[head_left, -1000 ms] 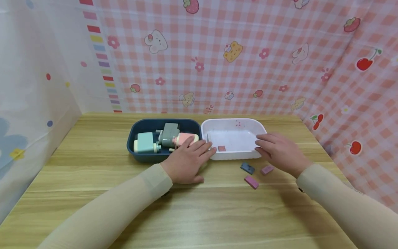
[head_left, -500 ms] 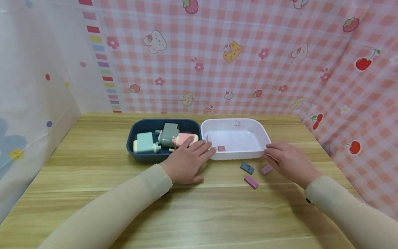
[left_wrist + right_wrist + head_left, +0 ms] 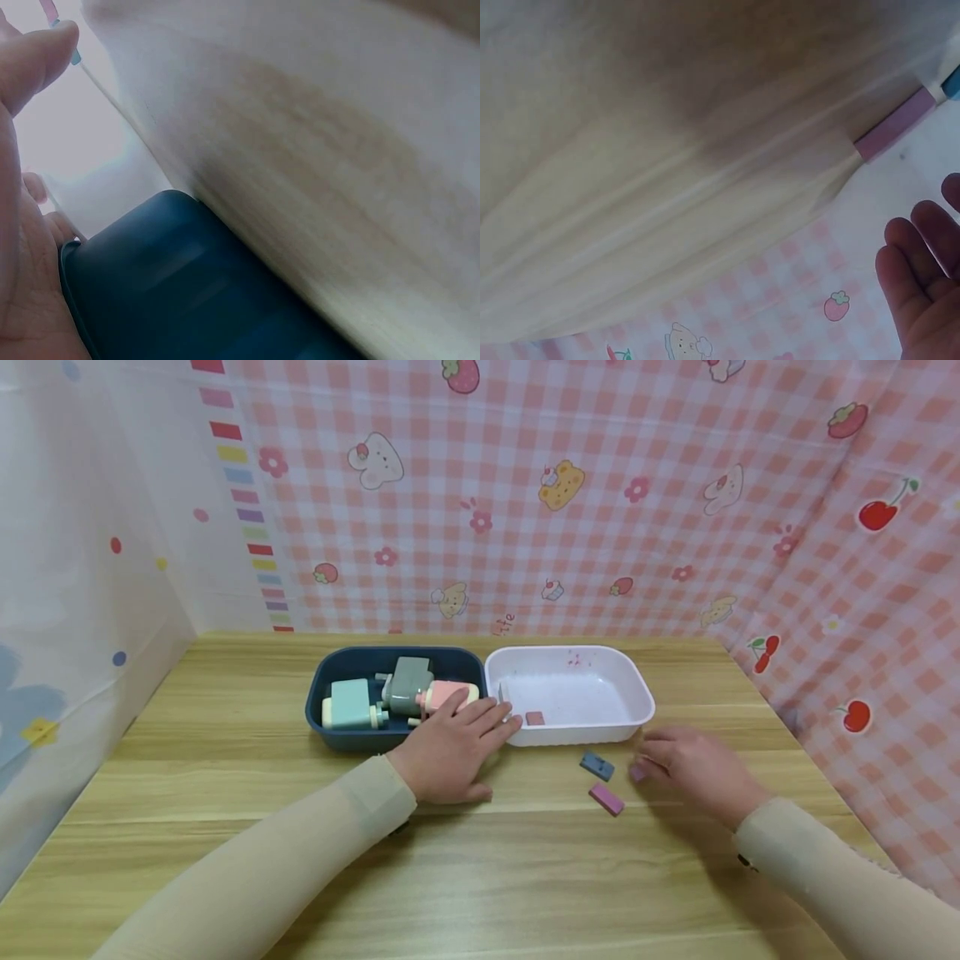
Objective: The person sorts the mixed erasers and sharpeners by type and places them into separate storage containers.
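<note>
My left hand (image 3: 452,752) rests, fingers extended, across the adjoining rims of a navy bin (image 3: 318,739) and a white bin (image 3: 577,737). Inside the navy one lie mint (image 3: 350,702), grey-green (image 3: 409,687) and pink (image 3: 450,693) gadgets with small handles, like crank pencil sharpeners. My right hand (image 3: 701,777) is low over the table right of the white bin. Its fingertips reach a light purple eraser-like block (image 3: 637,773), partly covered. In the right wrist view, the fingers (image 3: 896,277) look extended and apart from a purplish block (image 3: 896,124).
A blue-grey block (image 3: 597,766) and a magenta block (image 3: 606,799) lie on the wooden table (image 3: 480,877), in front of the white bin. A small reddish block (image 3: 534,718) sits inside that bin. Patterned cloth (image 3: 480,502) hangs behind the table and along its sides.
My right hand has moved from the white bin's right rim, rightward and toward me, down to the light purple block. My left hand and the bins look unchanged.
</note>
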A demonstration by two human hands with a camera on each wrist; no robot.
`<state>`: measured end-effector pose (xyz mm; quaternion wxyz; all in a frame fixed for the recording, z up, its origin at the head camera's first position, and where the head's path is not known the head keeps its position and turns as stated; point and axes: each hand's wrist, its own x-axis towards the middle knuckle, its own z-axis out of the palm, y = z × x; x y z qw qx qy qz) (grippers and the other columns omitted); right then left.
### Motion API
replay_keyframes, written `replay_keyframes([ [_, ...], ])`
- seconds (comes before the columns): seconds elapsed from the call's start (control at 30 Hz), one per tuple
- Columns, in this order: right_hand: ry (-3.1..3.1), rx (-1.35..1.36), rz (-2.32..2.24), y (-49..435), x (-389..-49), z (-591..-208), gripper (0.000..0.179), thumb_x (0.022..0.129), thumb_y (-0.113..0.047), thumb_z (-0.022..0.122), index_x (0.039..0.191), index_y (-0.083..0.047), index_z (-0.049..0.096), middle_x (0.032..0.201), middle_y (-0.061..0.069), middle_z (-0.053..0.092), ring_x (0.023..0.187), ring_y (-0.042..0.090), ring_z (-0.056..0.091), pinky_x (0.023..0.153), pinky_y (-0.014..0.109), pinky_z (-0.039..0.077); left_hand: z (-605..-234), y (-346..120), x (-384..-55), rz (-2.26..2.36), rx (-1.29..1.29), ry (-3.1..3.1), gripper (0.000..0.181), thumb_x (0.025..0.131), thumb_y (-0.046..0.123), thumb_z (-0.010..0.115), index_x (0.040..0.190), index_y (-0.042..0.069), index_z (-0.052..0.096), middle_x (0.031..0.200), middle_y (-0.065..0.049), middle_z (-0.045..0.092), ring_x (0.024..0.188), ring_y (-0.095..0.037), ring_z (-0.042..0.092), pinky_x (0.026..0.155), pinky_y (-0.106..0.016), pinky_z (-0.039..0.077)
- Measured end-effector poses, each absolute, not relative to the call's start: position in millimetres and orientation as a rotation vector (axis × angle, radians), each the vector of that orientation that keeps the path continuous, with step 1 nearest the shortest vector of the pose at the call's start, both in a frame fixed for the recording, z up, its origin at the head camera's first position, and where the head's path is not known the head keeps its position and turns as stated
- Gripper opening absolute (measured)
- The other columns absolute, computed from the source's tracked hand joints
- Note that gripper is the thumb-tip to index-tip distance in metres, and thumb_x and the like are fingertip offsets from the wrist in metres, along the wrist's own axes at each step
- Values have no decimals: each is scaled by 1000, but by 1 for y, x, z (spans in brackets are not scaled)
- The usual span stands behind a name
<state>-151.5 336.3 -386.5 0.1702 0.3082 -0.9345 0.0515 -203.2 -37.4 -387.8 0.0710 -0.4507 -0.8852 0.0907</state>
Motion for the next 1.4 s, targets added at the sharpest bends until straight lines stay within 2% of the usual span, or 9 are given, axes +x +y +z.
replay_keyframes([
  [0.17, -2713, 874, 140, 336, -152, -392, 11, 86, -19, 87, 93, -18, 78, 94, -1, 71, 81, 16, 68, 74, 42, 61, -388, -38, -203, 261, -1358, -2666, 102, 90, 69, 68, 169, 20, 25, 174, -4, 30, 161, -25, 28, 132, -55, 18],
  [0.43, -2886, 791, 152, 335, -152, -394, 9, 94, -20, 80, 101, -15, 81, 103, 2, 76, 95, 22, 74, 88, 48, 63, -386, -37, -203, 268, -1357, -2668, 102, 90, 69, 68, 169, 21, 25, 174, -4, 30, 161, -24, 28, 132, -55, 19],
  [0.67, -2940, 744, 132, 332, -150, -394, 7, 95, -19, 78, 96, -14, 83, 92, -5, 75, 86, 15, 71, 81, 43, 63, -386, -36, -202, 268, -1357, -2675, 102, 91, 70, 68, 169, 21, 24, 174, -4, 30, 161, -24, 27, 132, -56, 19],
  [1.07, -3056, 637, 108, 316, -148, -389, 9, 94, -16, 78, 95, -8, 83, 91, 2, 75, 81, 17, 71, 79, 44, 64, -386, -38, -201, 246, -1357, -2685, 103, 90, 69, 68, 169, 20, 24, 174, -5, 30, 162, -25, 27, 132, -56, 19],
  [1.4, -3047, 616, 32, 312, -148, -391, 8, 94, -10, 75, 88, -11, 79, 81, -1, 67, 69, 11, 57, 71, 42, 63, -385, -36, -201, 265, -1347, -2686, 104, 90, 70, 68, 169, 20, 24, 175, -4, 29, 162, -25, 26, 133, -56, 18],
])
